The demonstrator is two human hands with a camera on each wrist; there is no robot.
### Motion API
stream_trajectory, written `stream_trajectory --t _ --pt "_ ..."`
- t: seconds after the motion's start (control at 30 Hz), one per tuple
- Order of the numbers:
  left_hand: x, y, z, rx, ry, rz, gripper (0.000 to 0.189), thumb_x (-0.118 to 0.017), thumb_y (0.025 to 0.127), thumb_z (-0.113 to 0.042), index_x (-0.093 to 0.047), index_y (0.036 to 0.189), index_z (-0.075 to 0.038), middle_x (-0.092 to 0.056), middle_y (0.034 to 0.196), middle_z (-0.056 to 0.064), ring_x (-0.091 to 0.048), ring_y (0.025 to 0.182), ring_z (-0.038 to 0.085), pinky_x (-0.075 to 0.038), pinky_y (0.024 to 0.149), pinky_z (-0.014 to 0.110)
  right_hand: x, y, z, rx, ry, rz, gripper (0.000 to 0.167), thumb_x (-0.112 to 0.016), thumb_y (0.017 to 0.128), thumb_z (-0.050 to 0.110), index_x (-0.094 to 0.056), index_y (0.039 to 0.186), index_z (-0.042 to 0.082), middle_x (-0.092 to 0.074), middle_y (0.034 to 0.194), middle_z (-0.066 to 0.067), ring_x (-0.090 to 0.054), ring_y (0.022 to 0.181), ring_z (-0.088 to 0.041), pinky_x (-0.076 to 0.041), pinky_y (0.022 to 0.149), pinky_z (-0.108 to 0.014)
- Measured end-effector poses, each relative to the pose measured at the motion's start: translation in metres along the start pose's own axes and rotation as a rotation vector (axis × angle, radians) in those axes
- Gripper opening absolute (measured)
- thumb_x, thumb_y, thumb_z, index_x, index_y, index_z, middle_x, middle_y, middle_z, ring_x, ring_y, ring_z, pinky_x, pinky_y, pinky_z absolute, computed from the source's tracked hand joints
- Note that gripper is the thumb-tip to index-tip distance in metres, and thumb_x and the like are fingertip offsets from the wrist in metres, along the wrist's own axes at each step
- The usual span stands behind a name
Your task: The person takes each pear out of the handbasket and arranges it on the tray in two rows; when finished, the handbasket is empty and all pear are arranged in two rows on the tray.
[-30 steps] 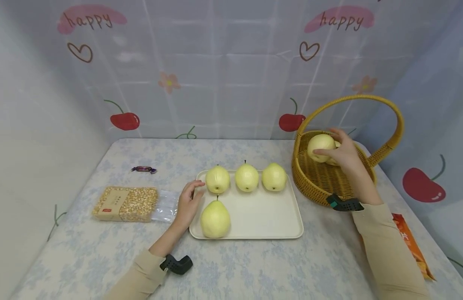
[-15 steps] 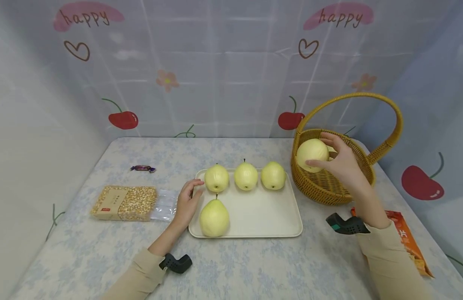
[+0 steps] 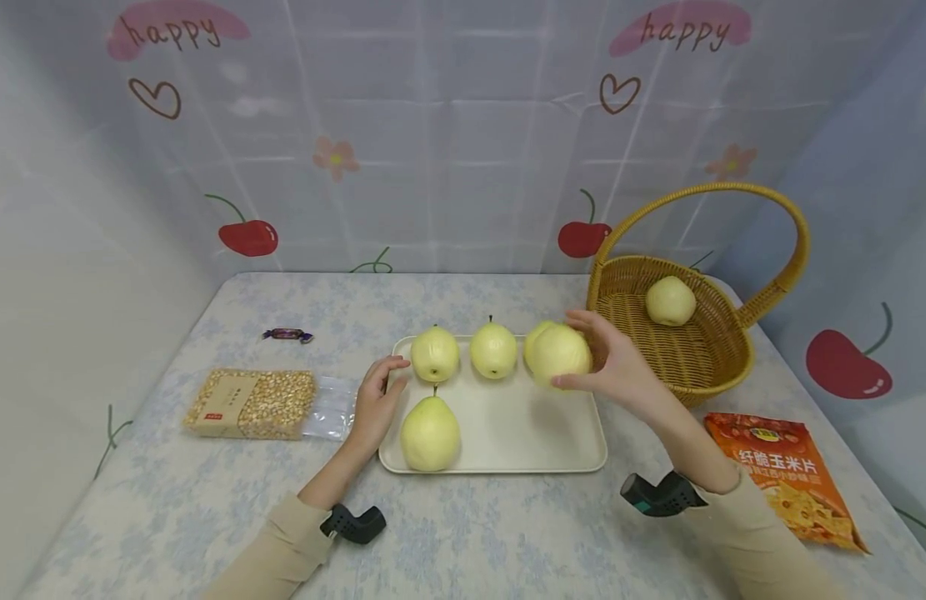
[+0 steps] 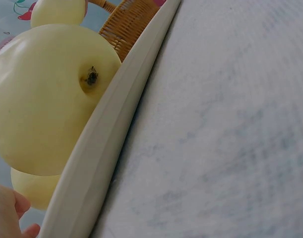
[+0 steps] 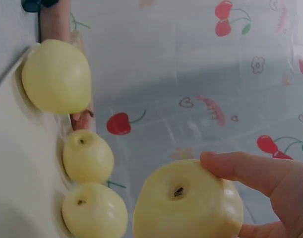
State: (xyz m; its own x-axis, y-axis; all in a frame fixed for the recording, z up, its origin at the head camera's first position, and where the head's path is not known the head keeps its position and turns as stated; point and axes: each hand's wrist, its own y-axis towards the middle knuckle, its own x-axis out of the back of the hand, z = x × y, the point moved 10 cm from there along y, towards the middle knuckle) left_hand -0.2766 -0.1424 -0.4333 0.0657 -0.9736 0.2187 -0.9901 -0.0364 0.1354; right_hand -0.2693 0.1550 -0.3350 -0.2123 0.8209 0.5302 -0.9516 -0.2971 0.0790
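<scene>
In the head view my right hand [image 3: 616,362] grips a pale yellow pear [image 3: 562,355] above the right part of a white tray [image 3: 523,433]. That pear partly hides another pear [image 3: 536,337] in the tray's back row. Two more pears, the left one [image 3: 435,354] and the middle one [image 3: 493,351], stand in the same row. A larger pear [image 3: 430,435] sits at the tray's front left. My left hand [image 3: 376,402] rests at the tray's left edge, fingers relaxed and holding nothing. The right wrist view shows the gripped pear [image 5: 188,206] between thumb and fingers.
A wicker basket [image 3: 628,333] with a tall handle stands back right, one pear [image 3: 670,301] inside. An orange snack bag [image 3: 788,475] lies in front of it. On the left are a pack of corn kernels [image 3: 275,406] and a wrapped candy [image 3: 287,335].
My right hand has lifted a pear out of the basket and carried it left over the tray. The snack bag has come into fuller view. The left hand has stayed put.
</scene>
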Motion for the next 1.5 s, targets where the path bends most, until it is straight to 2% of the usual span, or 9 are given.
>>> stream_trajectory --t 0.33,0.67,0.83,1.0,1.1,1.3,1.5 --pt "0.000 -0.001 0.000 0.012 0.002 -0.002 0.027 -0.051 0.094 0.000 -0.057 0.119 0.008 -0.046 0.138 0.024 -0.033 0.141 0.033 -0.028 0.119 0.045 -0.054 -0.004 -0.005 0.032 0.019 0.099 0.084 -0.083 0.072 0.016 -0.038 0.142 0.006 -0.042 0.143 -0.024 -0.057 0.115 -0.044 -0.054 0.085 -0.045" --pt "-0.001 -0.001 0.001 0.019 0.002 0.005 0.027 -0.051 0.094 0.000 -0.057 0.119 0.008 -0.045 0.139 0.024 -0.032 0.141 0.034 -0.026 0.119 0.045 -0.094 -0.006 -0.024 -0.026 0.054 0.149 0.087 -0.085 0.068 0.016 -0.039 0.141 0.005 -0.042 0.145 -0.020 -0.057 0.115 -0.040 -0.052 0.087 -0.043" --pt "-0.001 -0.001 0.000 0.016 0.002 -0.001 0.026 -0.052 0.094 -0.001 -0.058 0.118 0.008 -0.046 0.138 0.024 -0.033 0.140 0.034 -0.028 0.118 0.045 -0.104 -0.007 -0.028 -0.037 0.058 0.166 0.088 -0.085 0.067 0.013 -0.040 0.141 0.005 -0.042 0.146 -0.020 -0.053 0.120 -0.042 -0.049 0.093 -0.050" --pt "-0.001 0.000 0.001 0.018 0.007 -0.007 0.026 -0.052 0.094 0.000 -0.058 0.118 0.008 -0.047 0.138 0.024 -0.035 0.140 0.034 -0.029 0.117 0.046 -0.104 -0.008 -0.029 -0.021 0.037 0.161 0.087 -0.085 0.066 0.012 -0.041 0.141 0.004 -0.043 0.144 -0.020 -0.051 0.121 -0.044 -0.047 0.094 -0.054" --pt "-0.001 0.000 0.001 0.017 0.012 -0.009 0.026 -0.052 0.094 0.000 -0.058 0.118 0.007 -0.047 0.138 0.024 -0.035 0.139 0.034 -0.030 0.117 0.047 -0.105 -0.008 -0.029 -0.001 0.031 0.166 0.087 -0.085 0.066 0.011 -0.041 0.140 0.002 -0.044 0.143 -0.022 -0.051 0.120 -0.044 -0.047 0.093 -0.053" --pt "0.000 0.000 0.000 0.011 0.013 -0.006 0.026 -0.052 0.094 -0.001 -0.059 0.118 0.007 -0.047 0.138 0.024 -0.035 0.140 0.034 -0.030 0.117 0.046 -0.112 -0.009 -0.029 -0.012 0.035 0.197 0.089 -0.085 0.066 0.013 -0.040 0.141 0.002 -0.044 0.145 -0.017 -0.052 0.118 -0.038 -0.049 0.091 -0.047" --pt "-0.001 0.000 -0.001 0.012 0.027 0.004 0.026 -0.052 0.095 -0.002 -0.058 0.119 0.007 -0.046 0.139 0.024 -0.034 0.140 0.034 -0.031 0.116 0.048 -0.116 -0.012 -0.024 0.012 -0.041 0.237 0.091 -0.086 0.067 0.019 -0.038 0.142 0.003 -0.043 0.145 -0.016 -0.051 0.117 -0.035 -0.049 0.089 -0.045"
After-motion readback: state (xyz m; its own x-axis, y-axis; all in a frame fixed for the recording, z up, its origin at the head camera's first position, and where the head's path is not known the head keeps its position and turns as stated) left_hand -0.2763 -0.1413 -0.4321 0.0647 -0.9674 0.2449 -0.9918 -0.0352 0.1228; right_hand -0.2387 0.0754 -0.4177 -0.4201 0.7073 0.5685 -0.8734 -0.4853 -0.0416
